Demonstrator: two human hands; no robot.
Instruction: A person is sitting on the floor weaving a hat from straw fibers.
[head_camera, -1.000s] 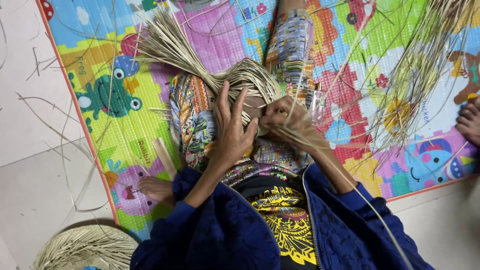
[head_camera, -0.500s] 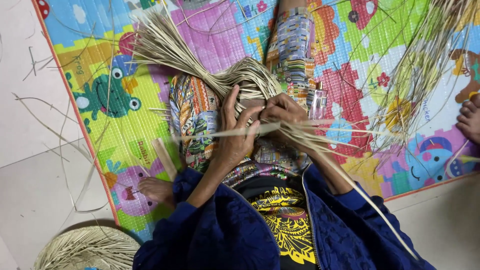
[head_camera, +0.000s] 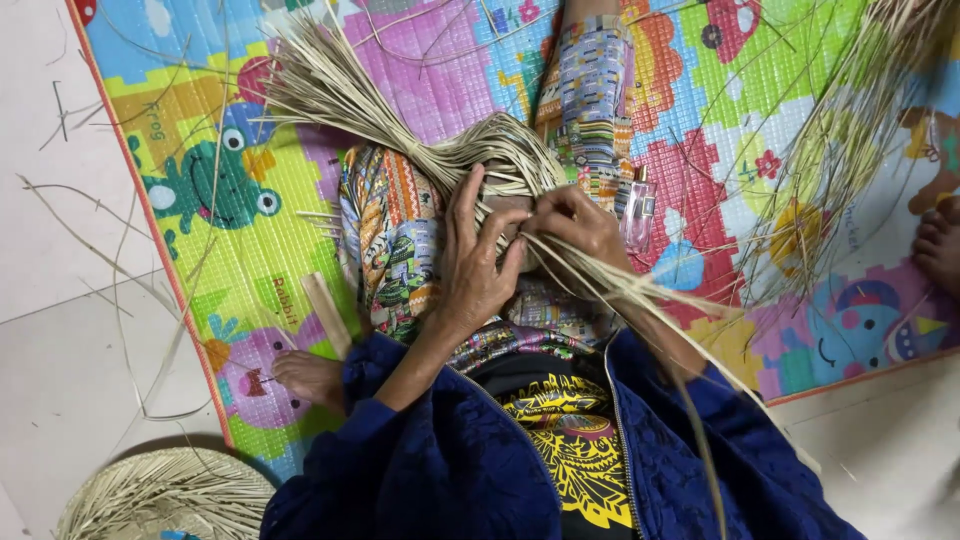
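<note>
A half-woven piece of pale straw (head_camera: 500, 150) lies on my lap, its loose ends fanning out to the upper left. My left hand (head_camera: 475, 265) lies flat on the weave with its fingers spread and pressing down. My right hand (head_camera: 580, 225) pinches a few long straw strands (head_camera: 650, 295) that trail away to the lower right over my forearm. Both hands meet at the near edge of the weave. Dark blue sleeves cover my arms.
I sit on a colourful cartoon play mat (head_camera: 230, 200) with patterned trousers on my legs. A bundle of loose straw (head_camera: 850, 130) lies at the upper right. A round woven straw piece (head_camera: 165, 495) sits on the tiled floor at the lower left. Another person's foot (head_camera: 940, 245) shows at the right edge.
My right hand pulled the strands from a level stretch across the lap down toward the lower right. My left hand shifted slightly and stays pressed on the weave.
</note>
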